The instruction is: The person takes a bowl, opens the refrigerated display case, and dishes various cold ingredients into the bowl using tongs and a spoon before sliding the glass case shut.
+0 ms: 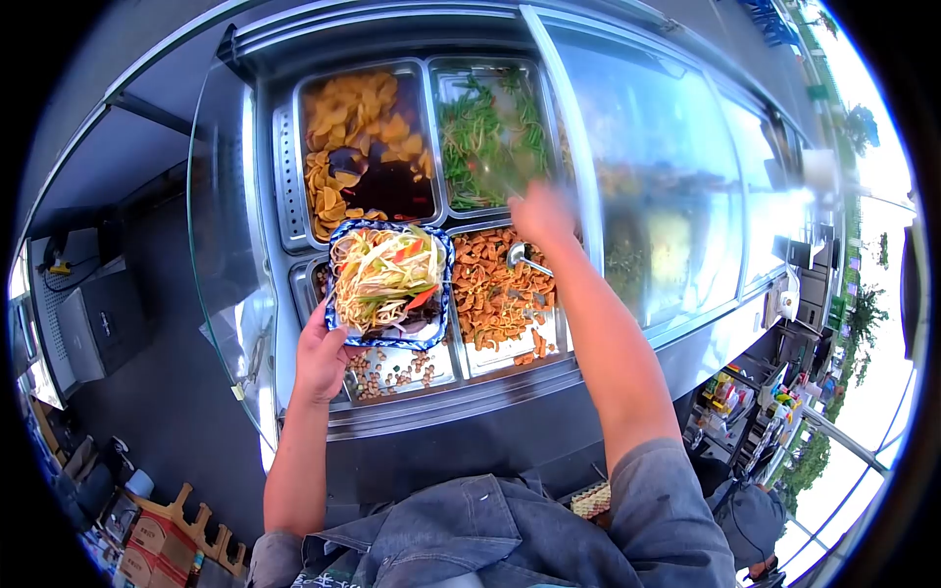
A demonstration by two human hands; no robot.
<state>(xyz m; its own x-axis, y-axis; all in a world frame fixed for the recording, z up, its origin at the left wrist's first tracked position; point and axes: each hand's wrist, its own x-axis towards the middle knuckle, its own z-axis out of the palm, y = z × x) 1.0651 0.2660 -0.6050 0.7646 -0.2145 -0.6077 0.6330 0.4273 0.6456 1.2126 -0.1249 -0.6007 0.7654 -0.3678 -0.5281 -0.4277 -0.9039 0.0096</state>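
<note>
My left hand [321, 355] grips the near left edge of a blue-and-white patterned dish [443, 338]. Heaped in it are pale shredded vegetables and noodles [387, 274], orange strips and some dark pieces. Blurred by motion, my right hand [541, 214] looks closed at the near right corner of a metal pan of green vegetable stems [469, 122]. A smeared shape extends from it over the greens; I cannot make out what it is. Just below that hand, a metal ladle [521, 257] rests in a pan of orange-brown chopped food [490, 294].
A pan of yellow slices in dark liquid [358, 113] is at the back left. Peanuts [392, 372] lie in a front pan, partly under the dish. Glass panels stand left [225, 225] and right [667, 186] of the pans. Cardboard boxes [157, 539] are on the floor.
</note>
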